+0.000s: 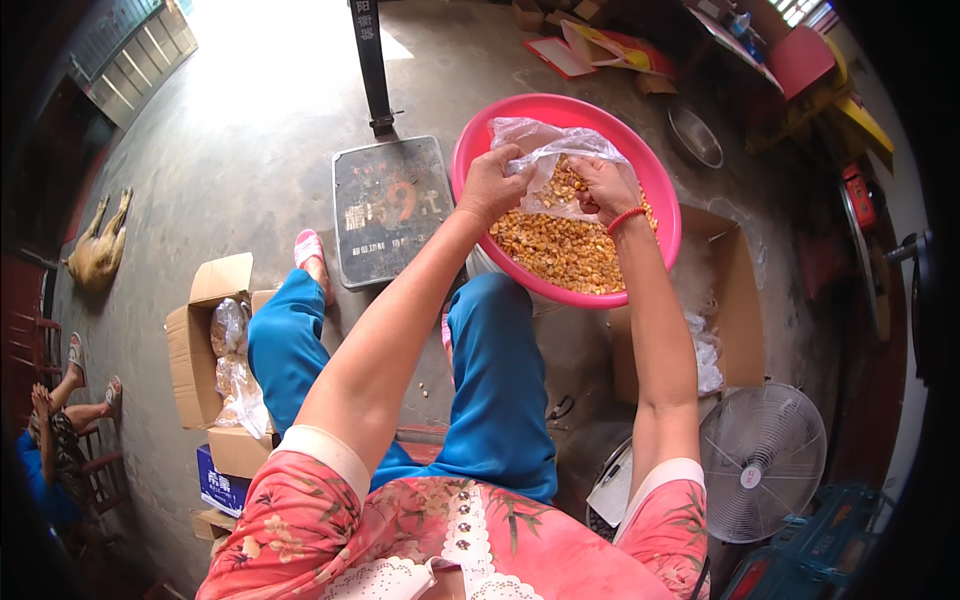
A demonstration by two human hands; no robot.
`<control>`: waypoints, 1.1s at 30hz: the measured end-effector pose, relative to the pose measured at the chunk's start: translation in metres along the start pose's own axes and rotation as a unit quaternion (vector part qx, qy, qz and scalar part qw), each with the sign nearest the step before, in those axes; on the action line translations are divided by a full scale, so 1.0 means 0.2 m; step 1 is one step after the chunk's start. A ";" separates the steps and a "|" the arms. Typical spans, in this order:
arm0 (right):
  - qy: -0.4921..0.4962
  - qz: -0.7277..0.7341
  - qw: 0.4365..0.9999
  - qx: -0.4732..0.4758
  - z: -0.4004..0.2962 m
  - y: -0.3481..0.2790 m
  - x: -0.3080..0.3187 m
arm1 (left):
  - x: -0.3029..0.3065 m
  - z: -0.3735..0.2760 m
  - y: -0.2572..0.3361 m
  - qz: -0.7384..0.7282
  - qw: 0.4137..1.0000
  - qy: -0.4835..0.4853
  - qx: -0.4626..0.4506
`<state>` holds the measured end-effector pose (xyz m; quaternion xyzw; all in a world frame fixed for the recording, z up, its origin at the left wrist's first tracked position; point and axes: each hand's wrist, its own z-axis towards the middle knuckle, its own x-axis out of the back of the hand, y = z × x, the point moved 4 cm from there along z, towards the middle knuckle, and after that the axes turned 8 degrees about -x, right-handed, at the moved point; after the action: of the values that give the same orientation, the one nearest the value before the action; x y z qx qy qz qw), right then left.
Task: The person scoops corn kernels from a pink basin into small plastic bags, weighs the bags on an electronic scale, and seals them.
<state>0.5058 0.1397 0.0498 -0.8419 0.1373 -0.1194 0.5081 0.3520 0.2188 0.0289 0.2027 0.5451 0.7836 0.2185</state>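
Note:
A large pink plastic basin full of dried corn kernels stands before me, above my knees in the view. A clear plastic bag lies over the kernels, with some corn inside or behind it. My left hand pinches the bag's edge on its left side. At the bag's right side is my right hand, fingers curled around some corn kernels, a red bracelet at the wrist. Whether it also grips the bag edge is hard to tell.
A platform scale stands left of the basin. Cardboard boxes with plastic bags stand at left and right. A floor fan is at lower right, a metal bowl at upper right. A dog lies far left, near a seated person.

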 end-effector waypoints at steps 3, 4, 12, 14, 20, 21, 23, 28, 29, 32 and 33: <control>0.052 -0.040 0.998 -0.008 0.14 0.01 0.02 | 0.00 0.01 -0.01 0.005 1.000 0.020 -0.015; 0.056 -0.048 0.997 0.011 0.16 0.02 0.03 | 0.00 0.00 0.00 0.004 1.000 0.018 -0.015; 0.026 -0.222 0.969 0.107 0.07 0.02 -0.02 | 0.00 0.01 -0.03 0.029 0.998 0.036 -0.052; -0.043 -0.222 0.971 0.078 -0.10 -0.04 -0.11 | 0.02 0.01 -0.06 0.044 0.996 0.049 -0.061; -0.165 -0.326 0.916 0.162 -0.13 0.21 -0.26 | 0.00 0.01 -0.03 0.058 0.995 0.057 -0.063; -0.181 -0.278 0.925 0.184 -0.11 0.24 -0.30 | 0.00 0.01 -0.02 0.079 0.991 0.068 -0.086; -0.131 -0.405 0.829 0.364 -0.08 0.25 -0.36 | 0.00 0.00 -0.01 0.064 0.991 0.086 -0.080; -0.152 -0.463 0.777 0.399 -0.10 0.25 -0.40 | 0.01 -0.01 0.01 0.085 0.990 0.074 -0.080; -0.163 -0.465 0.776 0.395 -0.11 0.25 -0.39 | 0.02 -0.01 0.01 0.080 0.991 0.070 -0.075; -0.161 -0.552 0.751 0.324 -0.14 0.26 -0.33 | 0.02 0.00 0.02 0.099 0.991 0.054 -0.071; -0.158 -0.547 0.759 0.316 -0.16 0.27 -0.32 | 0.01 -0.01 0.01 0.100 0.990 0.059 -0.079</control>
<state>0.4303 0.1122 0.0132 -0.5720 -0.4745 -0.2786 0.6083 0.3489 0.2186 0.0304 0.1914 0.4708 0.8525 0.1218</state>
